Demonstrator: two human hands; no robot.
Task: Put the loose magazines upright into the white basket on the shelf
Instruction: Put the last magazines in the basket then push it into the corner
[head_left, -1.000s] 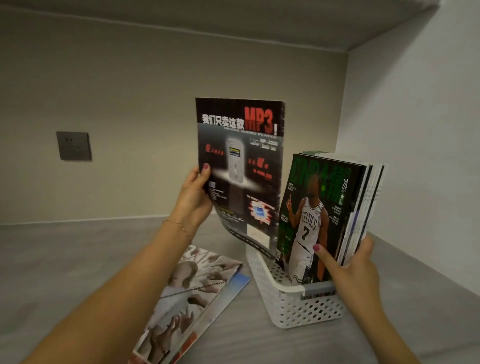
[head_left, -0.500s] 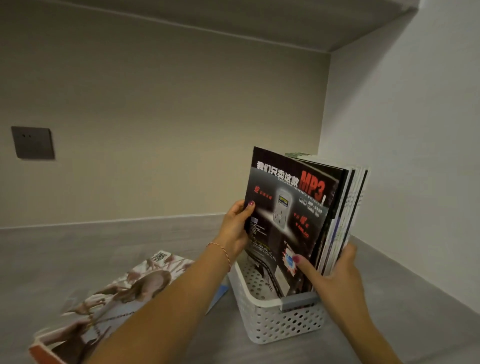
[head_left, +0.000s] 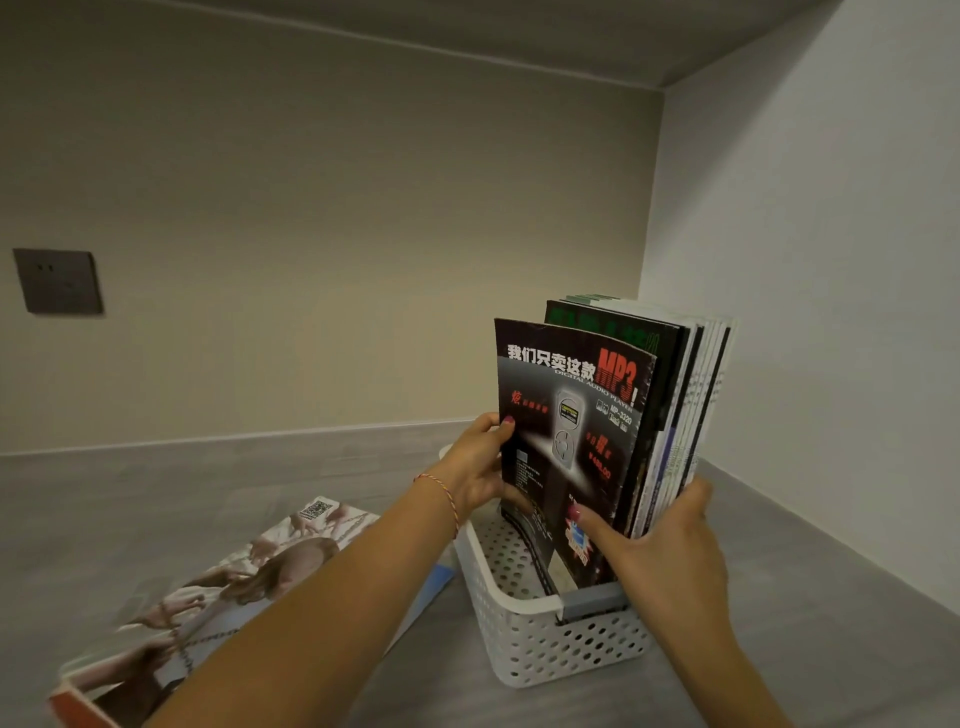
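A white perforated basket (head_left: 550, 644) stands on the grey shelf near the right wall. A black MP3 magazine (head_left: 571, 415) stands upright in it, at the front of a row of several upright magazines (head_left: 685, 405). My left hand (head_left: 478, 467) grips the MP3 magazine's left edge. My right hand (head_left: 670, 545) clasps the lower right side of the row, its index finger lying across the MP3 cover. To the left, loose magazines (head_left: 244, 577) lie flat on the shelf, partly hidden by my left forearm.
The right side wall (head_left: 831, 312) runs close beside the basket. A dark wall socket (head_left: 57, 281) sits on the back wall at the left. The shelf top overhangs above.
The MP3 magazine came down from the air into the basket and now stands against the green basketball magazine, covering it. My right hand kept hold of the row throughout.
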